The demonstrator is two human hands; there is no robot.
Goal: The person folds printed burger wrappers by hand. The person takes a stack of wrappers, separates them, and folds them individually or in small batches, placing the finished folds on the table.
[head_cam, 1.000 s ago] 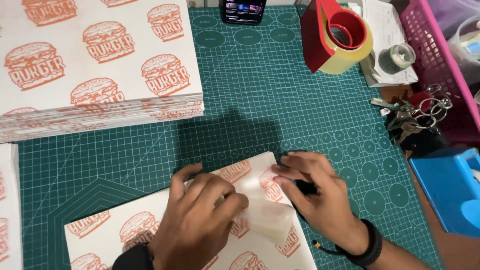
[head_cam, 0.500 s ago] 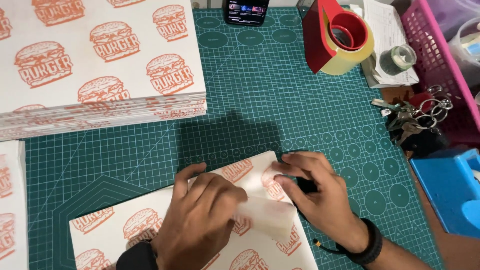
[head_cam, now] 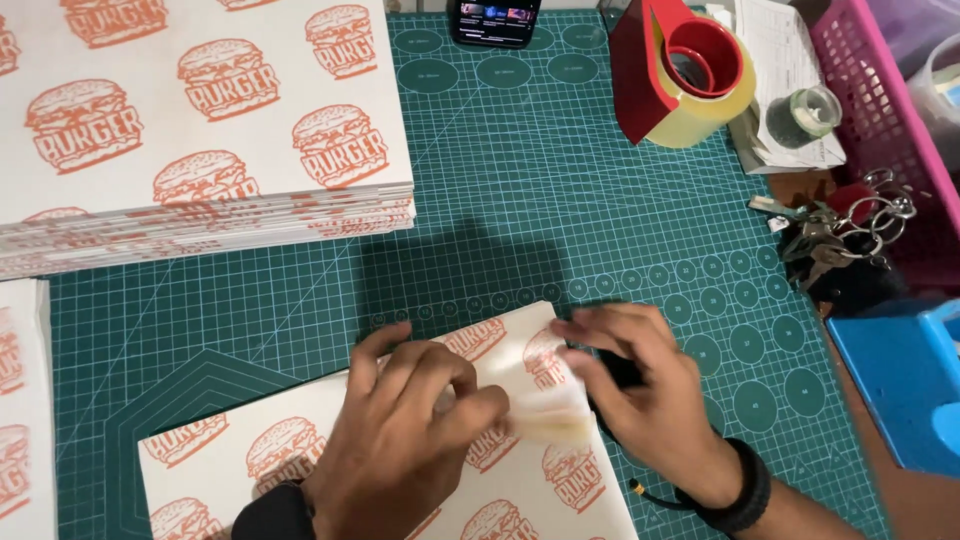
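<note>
A white paper sheet printed with orange burger pictures lies tilted on the green cutting mat. My left hand presses on the sheet near its upper right part, its fingertips pinching a strip of yellowish clear tape. My right hand rests at the sheet's right edge, fingers curled on the other end of the tape strip, with a small black object under the palm. A black band is on that wrist.
A thick stack of the same printed sheets sits at the upper left, more at the left edge. A red tape dispenser with a yellowish roll, a phone, keys, a pink basket and a blue object stand at the top and right.
Both hands stay on the sheet with small finger shifts as the tape strip is smoothed at the edge. The view has shifted slightly.
</note>
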